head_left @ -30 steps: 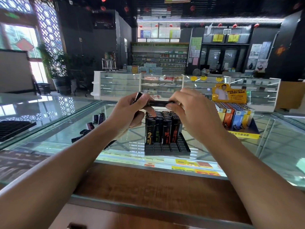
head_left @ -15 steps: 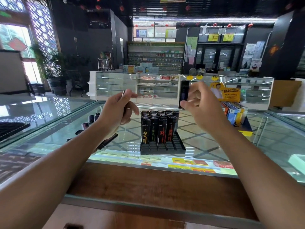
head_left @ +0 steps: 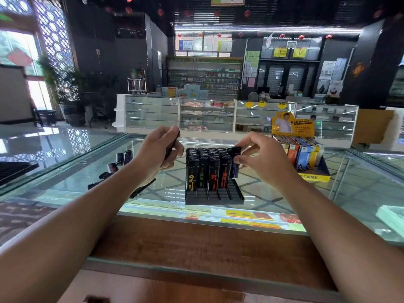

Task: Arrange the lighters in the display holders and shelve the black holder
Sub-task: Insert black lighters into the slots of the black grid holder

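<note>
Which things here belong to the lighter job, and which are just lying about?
Job: black holder; right hand pinching a lighter at its right end; left hand holding a second lighter; loose lighters on the glass; yellow holder.
Lying about: potted plants; far showcases; posters.

Daylight floods in through the windows (head_left: 19, 55) far left of the black holder (head_left: 214, 196), blown out to white. A ceiling light strip (head_left: 262, 29) glows high behind the holder. The glass counter (head_left: 273, 189) around it carries pale glare and reflections. Wide-angle distortion bends the edges, and the shelves (head_left: 205, 77) far behind the holder look soft.
</note>
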### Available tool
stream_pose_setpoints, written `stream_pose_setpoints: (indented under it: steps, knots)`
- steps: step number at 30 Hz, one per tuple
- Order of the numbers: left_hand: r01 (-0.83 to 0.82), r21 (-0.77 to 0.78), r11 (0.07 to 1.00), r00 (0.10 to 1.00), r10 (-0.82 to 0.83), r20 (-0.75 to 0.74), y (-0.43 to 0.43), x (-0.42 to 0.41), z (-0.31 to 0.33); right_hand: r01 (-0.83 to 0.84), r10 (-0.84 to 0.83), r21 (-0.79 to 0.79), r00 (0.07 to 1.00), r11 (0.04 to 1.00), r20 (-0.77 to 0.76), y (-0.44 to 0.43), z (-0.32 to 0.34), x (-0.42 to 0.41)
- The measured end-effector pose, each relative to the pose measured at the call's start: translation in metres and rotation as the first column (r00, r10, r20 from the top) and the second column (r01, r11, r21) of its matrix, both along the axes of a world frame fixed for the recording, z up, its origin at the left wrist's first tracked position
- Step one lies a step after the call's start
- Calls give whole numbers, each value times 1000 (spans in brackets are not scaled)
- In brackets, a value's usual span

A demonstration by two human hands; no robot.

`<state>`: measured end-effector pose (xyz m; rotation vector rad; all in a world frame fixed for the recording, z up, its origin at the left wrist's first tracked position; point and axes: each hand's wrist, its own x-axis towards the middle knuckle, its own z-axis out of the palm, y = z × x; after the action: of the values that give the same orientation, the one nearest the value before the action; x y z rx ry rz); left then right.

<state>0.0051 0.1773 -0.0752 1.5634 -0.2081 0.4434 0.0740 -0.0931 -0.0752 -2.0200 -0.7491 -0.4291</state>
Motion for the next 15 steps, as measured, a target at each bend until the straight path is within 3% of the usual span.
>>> stream_pose_setpoints:
  steps: [7,11,15]
  knots:
    - [-76,11,997,997,76,-10,1,-3,1,19,-14,-82,998,996,66,5,0,0]
    - [-31,-92,995,999,30,-12,3,-7,5,72,-41,-153,980,986,193,5,1,0]
    - [51,-193,980,999,-46,27,1,-8,7,39,-25,-41,953,998,301,13,9,-17]
